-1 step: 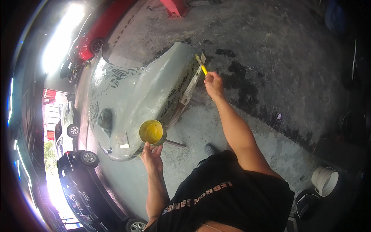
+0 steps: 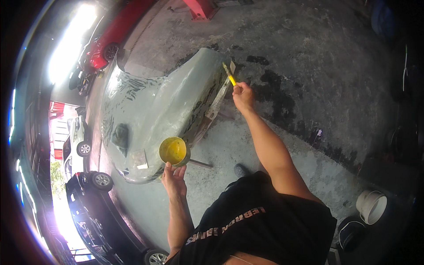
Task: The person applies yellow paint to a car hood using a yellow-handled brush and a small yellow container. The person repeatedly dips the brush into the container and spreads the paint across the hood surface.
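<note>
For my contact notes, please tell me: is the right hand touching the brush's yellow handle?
Touching. The head view shows the right hand closed around the yellow handle, with no gap between them.

body panel (image 2: 165, 99): glossy, mostly smooth | brush handle (image 2: 232, 81): plastic-looking | shirt (image 2: 282, 229): matt cloth | floor (image 2: 304, 75): rough concrete

Has a red car (image 2: 98, 57) at upper left, a white car (image 2: 77, 132) and a black car (image 2: 104, 221) below. Includes a red post (image 2: 199, 9) at top, a white bucket (image 2: 364, 201) beside a dark bucket (image 2: 351, 235) at lower right.
</note>
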A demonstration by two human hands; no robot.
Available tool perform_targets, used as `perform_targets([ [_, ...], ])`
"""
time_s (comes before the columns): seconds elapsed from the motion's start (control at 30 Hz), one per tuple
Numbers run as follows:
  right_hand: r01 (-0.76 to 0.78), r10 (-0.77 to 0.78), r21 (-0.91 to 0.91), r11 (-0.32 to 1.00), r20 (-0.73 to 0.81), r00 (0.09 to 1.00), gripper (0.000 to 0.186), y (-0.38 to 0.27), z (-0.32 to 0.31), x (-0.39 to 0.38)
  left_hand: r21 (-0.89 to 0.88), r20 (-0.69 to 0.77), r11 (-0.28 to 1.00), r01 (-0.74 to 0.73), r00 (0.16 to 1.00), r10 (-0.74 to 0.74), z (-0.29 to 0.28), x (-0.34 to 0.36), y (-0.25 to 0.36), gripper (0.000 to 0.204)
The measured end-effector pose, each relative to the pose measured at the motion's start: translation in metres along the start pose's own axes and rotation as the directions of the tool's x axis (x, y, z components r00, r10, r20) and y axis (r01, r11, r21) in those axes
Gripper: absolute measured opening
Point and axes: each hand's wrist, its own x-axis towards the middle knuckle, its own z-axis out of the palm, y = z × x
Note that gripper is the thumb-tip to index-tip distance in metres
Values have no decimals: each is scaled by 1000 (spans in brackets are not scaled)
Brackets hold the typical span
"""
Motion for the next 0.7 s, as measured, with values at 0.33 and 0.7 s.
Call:
perform_targets([
  [0.33, -374, 229, 474, 797, 336, 913, 23, -19, -33, 29, 8, 11, 1000, -27, 1000, 27, -9, 3, -1, 47],
  [0.7, -485, 357, 480, 731, 337, 871, 18, -11, -40, 18, 0, -12, 1000, -23, 1000, 23, -18, 1, 2, 48],
])
